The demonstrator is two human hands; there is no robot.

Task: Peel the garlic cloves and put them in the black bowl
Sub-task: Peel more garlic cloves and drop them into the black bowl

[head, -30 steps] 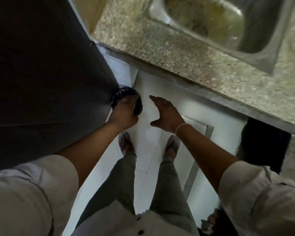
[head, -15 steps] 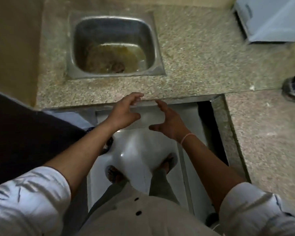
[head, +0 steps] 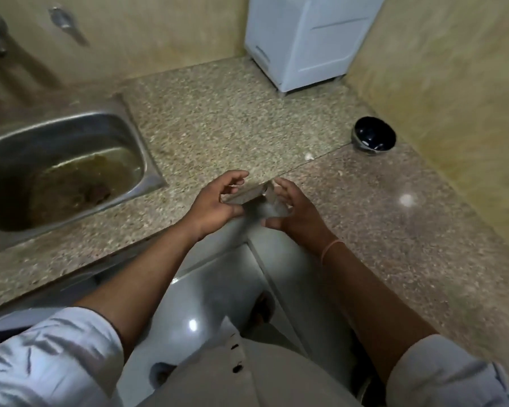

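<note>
The left hand (head: 215, 201) and the right hand (head: 294, 210) are held close together above the edge of the speckled granite counter (head: 218, 118), fingers relaxed and spread, nothing gripped. The round glossy black bowl (head: 373, 137) is set well apart, beside the beige wall (head: 441, 83).

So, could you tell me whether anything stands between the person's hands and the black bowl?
Nothing visible blocks the way. Bare counter runs from the right hand to the black bowl; only a small white bit, possibly garlic, lies on it, left of that line.
</note>
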